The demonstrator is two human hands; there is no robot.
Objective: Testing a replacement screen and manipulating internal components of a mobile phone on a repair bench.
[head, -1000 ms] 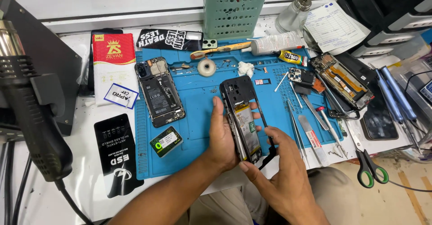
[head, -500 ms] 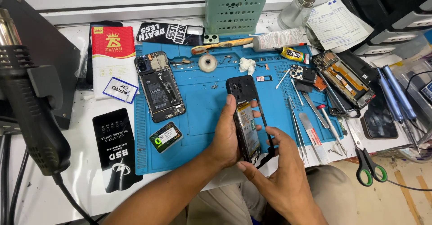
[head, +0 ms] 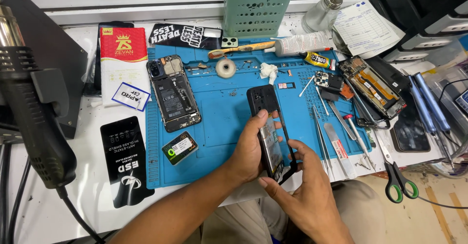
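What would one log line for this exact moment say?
left hand: grips opened phone | right hand: fingers on phone's lower edge | phone tilted above blue mat | second opened phone flat on mat

White tabletop carrying a blue rubber work mat, a black flat glass-protector pack and green-handled scissors.

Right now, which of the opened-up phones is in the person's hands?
The black phone tilted up between the left hand and right hand. The other opened phone lies flat, untouched, on the blue mat.
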